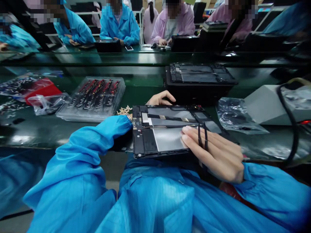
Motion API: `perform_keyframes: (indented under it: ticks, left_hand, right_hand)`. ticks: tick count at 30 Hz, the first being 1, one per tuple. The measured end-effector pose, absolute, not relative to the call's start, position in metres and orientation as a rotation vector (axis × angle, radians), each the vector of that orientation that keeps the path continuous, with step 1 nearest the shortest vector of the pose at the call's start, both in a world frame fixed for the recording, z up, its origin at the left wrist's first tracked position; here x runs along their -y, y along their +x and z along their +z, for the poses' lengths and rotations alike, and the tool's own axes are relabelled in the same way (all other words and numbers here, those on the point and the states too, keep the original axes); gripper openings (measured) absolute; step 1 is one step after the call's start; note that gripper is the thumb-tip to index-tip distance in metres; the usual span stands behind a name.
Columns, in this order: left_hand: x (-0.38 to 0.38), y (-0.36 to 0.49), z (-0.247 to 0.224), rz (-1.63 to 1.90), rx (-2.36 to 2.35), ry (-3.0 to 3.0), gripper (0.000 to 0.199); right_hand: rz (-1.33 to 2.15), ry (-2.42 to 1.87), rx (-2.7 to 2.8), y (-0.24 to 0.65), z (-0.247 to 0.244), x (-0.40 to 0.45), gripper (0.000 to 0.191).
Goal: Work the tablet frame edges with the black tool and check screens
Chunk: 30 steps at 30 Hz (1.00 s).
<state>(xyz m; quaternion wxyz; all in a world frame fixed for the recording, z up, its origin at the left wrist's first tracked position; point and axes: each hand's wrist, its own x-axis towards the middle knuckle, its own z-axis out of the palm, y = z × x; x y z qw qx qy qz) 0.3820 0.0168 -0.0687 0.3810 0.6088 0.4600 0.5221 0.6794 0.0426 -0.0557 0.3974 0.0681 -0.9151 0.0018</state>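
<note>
An opened tablet (170,140) lies in front of me, its silver battery plates and dark inner parts facing up. My right hand (216,152) rests on its right part with fingers stretched out flat, the fingertips on the silver plate. Thin black bands or cables (199,137) cross over those fingers; their ends are hidden. Beyond the tablet's far edge is my left hand (160,98), fingers loosely bent and apart. Its lower part is hidden by the tablet, so I cannot tell whether it touches it.
Another opened tablet (201,73) sits on a black box (199,94) behind. Clear trays (94,97) of small parts, a red bag (42,90) and wooden pieces (124,110) lie left. A clear plastic bag (239,115) and a white box (266,103) stand right. Co-workers (120,26) sit opposite.
</note>
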Motion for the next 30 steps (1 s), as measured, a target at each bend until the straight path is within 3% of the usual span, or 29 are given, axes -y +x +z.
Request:
perform_keyframes:
  ticks: [3, 7, 9, 12, 20, 25, 30]
  left_hand:
    - [0.002, 0.363, -0.074, 1.240, -1.475, 1.655, 0.065]
    - [0.044, 0.341, -0.072, 0.858, -2.050, 1.663, 0.036]
    - [0.065, 0.341, -0.075, 0.596, -2.118, 1.745, 0.042]
    - [0.088, 0.355, -0.085, 0.474, -2.114, 1.876, 0.056]
    - [0.106, 0.397, -0.089, 0.865, -2.023, 1.388, 0.057]
    - [0.126, 0.419, -0.060, 1.371, -1.472, 0.746, 0.088]
    - [0.155, 0.392, -0.017, 1.689, -1.726, 0.519, 0.080]
  right_hand:
    - [-0.184, 0.316, 2.307, 0.690, -0.065, -0.038, 0.035]
    - [-0.172, 0.250, 2.389, 0.704, -0.070, -0.029, 0.035]
    - [-0.137, 0.210, 2.484, 0.706, -0.073, -0.022, 0.037]
    - [-0.052, 0.158, 2.604, 0.706, -0.081, -0.014, 0.040]
    - [0.224, 0.176, 2.623, 0.704, -0.110, -0.027, 0.064]
    - [0.257, 0.248, 2.519, 0.687, -0.107, -0.030, 0.071]
    - [0.328, 0.200, 2.408, 0.683, -0.085, -0.062, 0.069]
